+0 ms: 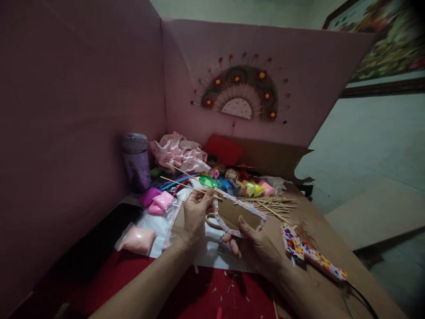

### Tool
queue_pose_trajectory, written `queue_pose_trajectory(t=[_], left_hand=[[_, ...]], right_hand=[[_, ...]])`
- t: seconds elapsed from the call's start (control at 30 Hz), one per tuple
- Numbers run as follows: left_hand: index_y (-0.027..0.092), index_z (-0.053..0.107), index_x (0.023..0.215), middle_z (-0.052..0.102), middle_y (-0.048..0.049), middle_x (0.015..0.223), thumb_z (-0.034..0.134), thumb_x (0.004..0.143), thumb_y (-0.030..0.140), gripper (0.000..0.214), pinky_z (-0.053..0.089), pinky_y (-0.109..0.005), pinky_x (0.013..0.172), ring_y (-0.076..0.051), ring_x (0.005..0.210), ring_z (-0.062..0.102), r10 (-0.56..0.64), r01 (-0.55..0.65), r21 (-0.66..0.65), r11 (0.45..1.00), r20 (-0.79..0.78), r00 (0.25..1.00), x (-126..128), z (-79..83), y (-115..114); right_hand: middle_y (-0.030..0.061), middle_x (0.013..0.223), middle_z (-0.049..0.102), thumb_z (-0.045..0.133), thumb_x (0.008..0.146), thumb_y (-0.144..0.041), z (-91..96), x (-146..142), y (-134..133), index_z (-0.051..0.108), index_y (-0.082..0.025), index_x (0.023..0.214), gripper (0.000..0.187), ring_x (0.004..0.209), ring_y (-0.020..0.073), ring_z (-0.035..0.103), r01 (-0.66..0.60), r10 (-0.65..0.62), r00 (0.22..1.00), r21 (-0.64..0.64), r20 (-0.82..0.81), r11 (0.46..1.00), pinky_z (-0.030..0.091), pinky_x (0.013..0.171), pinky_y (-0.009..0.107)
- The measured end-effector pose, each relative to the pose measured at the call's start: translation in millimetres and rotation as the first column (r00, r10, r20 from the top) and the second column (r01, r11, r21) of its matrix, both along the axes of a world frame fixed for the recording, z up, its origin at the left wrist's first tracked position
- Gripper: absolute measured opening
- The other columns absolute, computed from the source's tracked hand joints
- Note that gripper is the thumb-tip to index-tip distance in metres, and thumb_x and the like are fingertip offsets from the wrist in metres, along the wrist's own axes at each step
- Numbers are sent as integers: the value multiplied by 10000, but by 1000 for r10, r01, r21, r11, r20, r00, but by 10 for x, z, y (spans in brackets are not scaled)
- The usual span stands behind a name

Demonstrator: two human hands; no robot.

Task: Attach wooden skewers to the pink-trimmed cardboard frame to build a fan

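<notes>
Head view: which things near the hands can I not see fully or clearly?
Head view, cardboard piece: lower edge hidden by right hand.
Head view, glue gun: cord cut off at bottom edge.
Head view, purple bottle: print too dark and small.

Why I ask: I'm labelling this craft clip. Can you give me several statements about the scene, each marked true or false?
1. The left hand and the right hand both hold a cardboard piece edged with patterned ribbon. True.
2. The patterned glue gun is gripped in the right hand. False: it lies on the table beside that hand.
3. A purple bottle stands upright at the left, near the pink panel. True.
4. The fan-shaped decoration lies flat on the table. False: it sits on the upright pink back panel.
5. Pink packets lie to the left of the left hand. True.
</notes>
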State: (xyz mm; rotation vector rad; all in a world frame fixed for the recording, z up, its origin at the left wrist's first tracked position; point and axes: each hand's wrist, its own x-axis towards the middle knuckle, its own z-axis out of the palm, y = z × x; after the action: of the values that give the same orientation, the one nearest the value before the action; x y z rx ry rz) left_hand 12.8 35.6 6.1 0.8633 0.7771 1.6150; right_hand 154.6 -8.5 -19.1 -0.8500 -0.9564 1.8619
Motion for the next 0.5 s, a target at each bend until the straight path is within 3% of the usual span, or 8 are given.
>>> queue_pose_trajectory(t=[0.2, 0.37, 0.5], left_hand=[[127, 575, 682, 547, 16, 592, 720, 596, 406, 326, 411, -213, 506, -82, 501, 494, -41, 39, -58, 998, -40, 998, 19, 5, 1], [124, 595, 643, 549, 10, 566, 698, 621, 397, 292, 373, -202, 492, -82, 498, 473, -81, 75, -51, 996, -140, 987, 26, -35, -7], [115, 606, 649, 566, 1, 571, 696, 622, 355, 257, 363, -201, 485, -86, 506, 478, -74, 66, -56, 996, -150, 986, 32, -33, -27]], right_hand=[[4, 464, 577, 568, 743, -585, 5, -11, 0, 668, -90, 708, 506, 406, 73, 465, -15, 15, 1000, 4, -4, 1000, 360, 543, 218], [13, 575, 640, 595, 744, -545, -12, -17, 14, 659, -116, 861, 450, 412, 80, 482, 19, -18, 999, 47, -36, 999, 340, 504, 216], [11, 507, 607, 601, 726, -566, 12, -19, 0, 663, -90, 772, 483, 409, 84, 475, -5, 5, 1000, -10, -25, 1000, 355, 527, 225]])
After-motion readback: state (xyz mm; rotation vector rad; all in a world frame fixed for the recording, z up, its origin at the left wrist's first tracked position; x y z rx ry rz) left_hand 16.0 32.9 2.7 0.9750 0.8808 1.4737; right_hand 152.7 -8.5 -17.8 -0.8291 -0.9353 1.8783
